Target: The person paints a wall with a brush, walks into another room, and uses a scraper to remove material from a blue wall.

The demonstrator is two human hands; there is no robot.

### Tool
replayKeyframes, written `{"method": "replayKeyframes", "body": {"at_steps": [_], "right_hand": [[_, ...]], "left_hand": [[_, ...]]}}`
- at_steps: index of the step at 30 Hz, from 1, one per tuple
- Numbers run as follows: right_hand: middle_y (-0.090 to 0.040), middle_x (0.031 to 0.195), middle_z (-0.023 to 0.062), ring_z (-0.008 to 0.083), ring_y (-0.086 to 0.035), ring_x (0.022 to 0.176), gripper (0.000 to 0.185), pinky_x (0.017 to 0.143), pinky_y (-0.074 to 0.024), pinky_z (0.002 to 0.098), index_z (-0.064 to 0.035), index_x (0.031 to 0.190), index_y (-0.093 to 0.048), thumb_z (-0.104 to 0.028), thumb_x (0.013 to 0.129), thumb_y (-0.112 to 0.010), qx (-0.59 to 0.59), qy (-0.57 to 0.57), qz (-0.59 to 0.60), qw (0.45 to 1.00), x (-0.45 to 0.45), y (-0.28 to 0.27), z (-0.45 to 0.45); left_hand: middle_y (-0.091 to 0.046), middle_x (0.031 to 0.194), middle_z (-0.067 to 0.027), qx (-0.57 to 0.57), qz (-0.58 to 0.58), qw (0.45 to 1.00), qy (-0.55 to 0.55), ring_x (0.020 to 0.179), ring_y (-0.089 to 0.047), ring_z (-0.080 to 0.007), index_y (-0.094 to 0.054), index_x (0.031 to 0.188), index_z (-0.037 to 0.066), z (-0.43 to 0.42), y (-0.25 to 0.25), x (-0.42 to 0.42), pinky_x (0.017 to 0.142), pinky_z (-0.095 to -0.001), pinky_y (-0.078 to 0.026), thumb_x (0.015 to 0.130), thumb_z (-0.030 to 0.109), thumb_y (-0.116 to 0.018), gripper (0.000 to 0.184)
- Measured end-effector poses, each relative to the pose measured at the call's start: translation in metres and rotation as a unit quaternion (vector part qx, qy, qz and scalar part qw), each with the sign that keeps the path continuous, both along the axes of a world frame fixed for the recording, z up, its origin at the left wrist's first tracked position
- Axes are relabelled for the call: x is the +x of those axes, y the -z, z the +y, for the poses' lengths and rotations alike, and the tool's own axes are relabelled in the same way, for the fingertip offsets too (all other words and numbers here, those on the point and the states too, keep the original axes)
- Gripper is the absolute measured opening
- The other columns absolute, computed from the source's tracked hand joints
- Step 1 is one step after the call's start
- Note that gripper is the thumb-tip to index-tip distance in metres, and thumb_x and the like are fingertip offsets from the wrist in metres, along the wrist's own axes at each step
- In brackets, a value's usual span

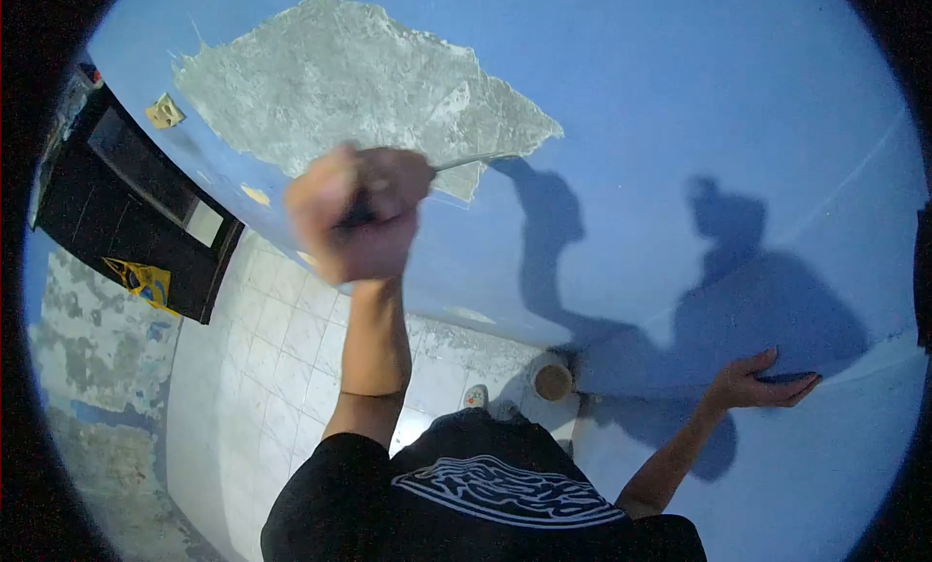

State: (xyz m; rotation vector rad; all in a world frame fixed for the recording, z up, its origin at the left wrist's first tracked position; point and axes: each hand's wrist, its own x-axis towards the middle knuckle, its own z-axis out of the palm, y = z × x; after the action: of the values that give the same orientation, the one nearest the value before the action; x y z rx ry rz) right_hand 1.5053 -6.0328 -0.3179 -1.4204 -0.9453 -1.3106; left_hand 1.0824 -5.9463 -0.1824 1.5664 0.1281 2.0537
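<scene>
Slightly blurred by motion, my left hand [359, 213] is closed around the handle of a scraper [466, 161]. Its thin metal blade points right and its tip reaches the lower right edge of a bare grey patch [340, 77] in the blue wall [641, 106]. Whether the tip touches the wall is hard to tell. Low at the right, my right hand [767, 382] is held out at the wall surface, thumb apart from the fingers, with nothing visible in it. Shadows of my head and arm fall on the wall.
A round container [553, 380] stands on the tiled floor [262, 339] near the wall's foot, beside my feet [476, 397]. At the left are a dark door [126, 198], a yellow bag [144, 282] and a peeling wall [97, 339]. A small switch plate [165, 112] sits left of the patch.
</scene>
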Motion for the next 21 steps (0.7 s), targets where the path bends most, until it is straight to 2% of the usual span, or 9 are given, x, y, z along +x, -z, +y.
{"method": "replayKeyframes", "body": {"at_steps": [4,6,9,14,15,17,18,20,21], "right_hand": [[-0.036,0.138,0.0269,0.0417,-0.036,0.128,0.064,0.103,-0.0341,0.0531,0.0067,0.139,-0.033,-0.029,0.093,-0.06,0.013,-0.041,0.022,0.999,-0.001,0.002,0.001],[-0.036,0.138,0.0274,0.0422,-0.037,0.128,0.064,0.103,-0.0341,0.0529,0.0066,0.139,-0.033,-0.028,0.093,-0.06,0.005,-0.006,0.022,1.0,0.001,0.003,0.001],[-0.036,0.138,0.0275,0.0426,-0.037,0.128,0.064,0.103,-0.0344,0.0529,0.0065,0.139,-0.033,-0.029,0.093,-0.06,0.008,-0.006,0.024,1.0,-0.002,0.002,0.0],[-0.036,0.138,0.028,0.0428,-0.037,0.127,0.063,0.102,-0.0346,0.0529,0.0072,0.139,-0.033,-0.028,0.093,-0.059,0.01,-0.024,0.021,0.999,-0.001,0.003,0.0],[-0.035,0.139,0.0282,0.0429,-0.037,0.127,0.064,0.102,-0.0346,0.0529,0.0075,0.139,-0.033,-0.029,0.094,-0.059,0.015,-0.033,0.019,0.999,-0.002,0.002,0.002],[-0.035,0.139,0.0282,0.0429,-0.037,0.127,0.064,0.102,-0.0347,0.0529,0.0075,0.139,-0.032,-0.03,0.094,-0.059,0.007,-0.02,0.02,1.0,0.001,0.003,0.001],[-0.035,0.139,0.0281,0.0429,-0.037,0.127,0.065,0.101,-0.0347,0.053,0.0075,0.139,-0.032,-0.03,0.094,-0.058,-0.003,-0.001,0.024,1.0,0.001,0.005,0.0],[-0.036,0.139,0.0279,0.0427,-0.037,0.127,0.066,0.101,-0.0348,0.053,0.0071,0.14,-0.031,-0.031,0.094,-0.059,-0.003,0.002,0.007,1.0,0.001,0.001,-0.001],[-0.036,0.138,0.0277,0.0425,-0.037,0.126,0.067,0.1,-0.0349,0.0531,0.0068,0.14,-0.031,-0.032,0.093,-0.059,0.001,0.006,-0.008,1.0,0.001,0.001,0.0]], "left_hand": [[-0.026,0.047,0.0006,0.099,-0.056,0.985,0.129,0.04,-0.019,-0.0123,-0.03,0.058,0.013,-0.014,-0.026,-0.019,0.041,-0.0311,-0.019,0.088,0.034,-0.037,0.037],[-0.026,0.047,-0.0003,-0.019,0.028,0.999,0.037,0.041,-0.021,-0.0125,-0.031,0.06,0.013,0.028,0.012,-0.008,0.042,-0.0311,-0.02,0.087,0.035,-0.04,0.037],[-0.027,0.047,-0.0007,-0.029,0.05,0.998,-0.014,0.042,-0.023,-0.0127,-0.031,0.06,0.012,0.017,0.01,0.002,0.042,-0.0318,-0.02,0.088,0.037,-0.04,0.038],[-0.026,0.045,0.0006,0.076,-0.001,0.995,0.07,0.039,-0.017,-0.0112,-0.032,0.061,0.013,-0.021,-0.033,-0.032,0.04,-0.0312,-0.018,0.085,0.035,-0.036,0.033],[-0.026,0.045,0.001,0.063,-0.047,0.995,0.054,0.038,-0.018,-0.0125,-0.032,0.061,0.013,-0.017,-0.027,-0.016,0.04,-0.0315,-0.019,0.086,0.036,-0.038,0.035],[-0.028,0.047,-0.0024,0.004,0.02,1.0,0.006,0.038,-0.024,-0.0149,-0.035,0.06,0.009,0.03,0.018,0.006,0.041,-0.0338,-0.021,0.091,0.041,-0.038,0.045],[-0.027,0.046,-0.0047,-0.029,0.021,0.998,0.042,0.038,-0.025,-0.015,-0.035,0.059,0.007,0.034,0.027,0.007,0.04,-0.0344,-0.02,0.091,0.04,-0.036,0.046],[-0.027,0.046,-0.0028,-0.026,0.065,0.997,-0.014,0.038,-0.024,-0.0141,-0.035,0.06,0.009,0.021,0.02,0.011,0.04,-0.0335,-0.021,0.091,0.039,-0.036,0.044],[-0.027,0.046,-0.0017,-0.006,0.042,0.999,0.027,0.038,-0.023,-0.0135,-0.034,0.06,0.009,0.014,0.014,0.003,0.04,-0.0329,-0.02,0.091,0.039,-0.036,0.043]]}}
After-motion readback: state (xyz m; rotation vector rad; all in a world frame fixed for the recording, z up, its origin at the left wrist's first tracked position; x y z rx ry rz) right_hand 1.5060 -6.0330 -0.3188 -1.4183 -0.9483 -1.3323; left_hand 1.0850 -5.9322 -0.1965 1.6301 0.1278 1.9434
